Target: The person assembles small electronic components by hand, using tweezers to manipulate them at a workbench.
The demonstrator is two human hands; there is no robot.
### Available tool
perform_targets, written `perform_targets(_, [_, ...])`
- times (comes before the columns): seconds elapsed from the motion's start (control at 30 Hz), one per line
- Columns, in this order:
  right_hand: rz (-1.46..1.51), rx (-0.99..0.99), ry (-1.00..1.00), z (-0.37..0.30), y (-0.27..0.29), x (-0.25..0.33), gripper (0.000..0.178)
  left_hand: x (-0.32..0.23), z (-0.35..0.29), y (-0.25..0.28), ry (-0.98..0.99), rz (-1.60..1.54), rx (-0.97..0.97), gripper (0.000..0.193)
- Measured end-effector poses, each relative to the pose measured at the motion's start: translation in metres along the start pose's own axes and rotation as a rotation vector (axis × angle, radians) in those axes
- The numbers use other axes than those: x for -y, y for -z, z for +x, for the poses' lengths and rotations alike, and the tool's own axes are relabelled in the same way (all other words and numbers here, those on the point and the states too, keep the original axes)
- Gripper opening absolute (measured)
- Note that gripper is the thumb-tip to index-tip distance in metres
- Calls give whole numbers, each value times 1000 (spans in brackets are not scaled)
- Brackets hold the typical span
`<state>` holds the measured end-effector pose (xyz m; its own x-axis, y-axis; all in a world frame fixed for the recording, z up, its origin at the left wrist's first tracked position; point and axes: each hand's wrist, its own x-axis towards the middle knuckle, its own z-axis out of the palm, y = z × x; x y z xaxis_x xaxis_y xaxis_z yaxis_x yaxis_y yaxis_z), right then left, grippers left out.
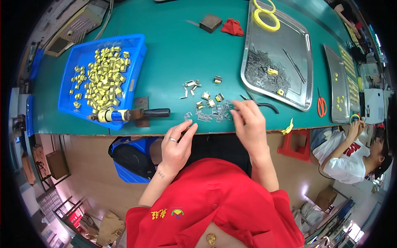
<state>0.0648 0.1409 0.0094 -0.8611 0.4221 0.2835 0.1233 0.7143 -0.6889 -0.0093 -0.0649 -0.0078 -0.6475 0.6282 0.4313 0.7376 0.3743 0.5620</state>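
My left hand (pixel 178 142) is at the table's near edge, thumb and forefinger slightly apart, beside a loose grey E-shaped core piece (pixel 188 116). My right hand (pixel 251 127) reaches over the right end of a small pile of grey core pieces (pixel 216 113); its thumb and forefinger are apart, with nothing visible between them. Behind the pile sit several small yellow-wrapped coil parts (pixel 211 103) and a single one (pixel 218 79) farther back. Several shiny metal clips (pixel 191 87) lie to their left. Pliers with black handles (pixel 268 106) lie partly behind my right hand.
On the left, a blue bin (pixel 138 62) holds many yellow parts; a black-handled tool (pixel 156 113) stands before it. A steel tray (pixel 306 45) with grey pieces and yellow tape rolls (pixel 266 20) is at right, then orange scissors (pixel 321 106). A co-worker (pixel 351 159) sits far right.
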Motion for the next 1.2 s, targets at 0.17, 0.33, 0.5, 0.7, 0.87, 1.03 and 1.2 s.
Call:
perform_targets(0.17, [-52,80,91,23,3,5,33,2,4,1,2,25,-18,31])
perform_targets(0.33, [-128,261,114,43,-5,27,50,-2,9,2,5,119,-82,34])
perform_targets(0.5, [-200,310,205,45,-22,38,45,2,-2,7,64,134,-52,33])
perform_targets(0.7, [-97,248,177,48,-33,25,29,-4,4,2,19,64,-1,31])
perform_targets(0.87, [269,257,32,58,-15,16,22,0,17,-15,-7,-25,40,33])
perform_targets(1.03, [225,137,-76,53,27,3,23,-8,39,-17,-281,114,136,44])
perform_targets(1.2, [239,65,-142,40,44,-1,24,-18,37,-47,-423,220,365,77])
